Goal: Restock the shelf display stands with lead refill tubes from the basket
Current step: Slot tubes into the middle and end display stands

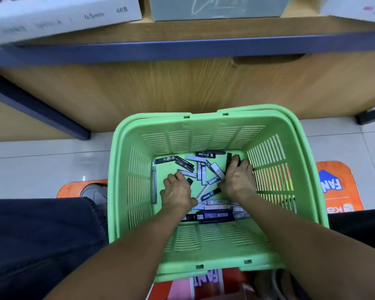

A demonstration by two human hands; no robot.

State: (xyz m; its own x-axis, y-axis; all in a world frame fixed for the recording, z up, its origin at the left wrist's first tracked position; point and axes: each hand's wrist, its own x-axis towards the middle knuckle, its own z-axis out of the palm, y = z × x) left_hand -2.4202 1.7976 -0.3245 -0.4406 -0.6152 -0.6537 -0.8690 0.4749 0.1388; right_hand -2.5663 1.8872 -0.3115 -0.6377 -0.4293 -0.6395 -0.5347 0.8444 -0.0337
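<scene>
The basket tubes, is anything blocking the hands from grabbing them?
Nothing visible does. Both the left hand and right hand are already down inside the green basket, right on the loose lead refill tubes. The basket has no lid.

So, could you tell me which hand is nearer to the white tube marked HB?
Right. The right hand lies right beside the HB tube; the left hand sits farther off, across the basket floor.
</scene>
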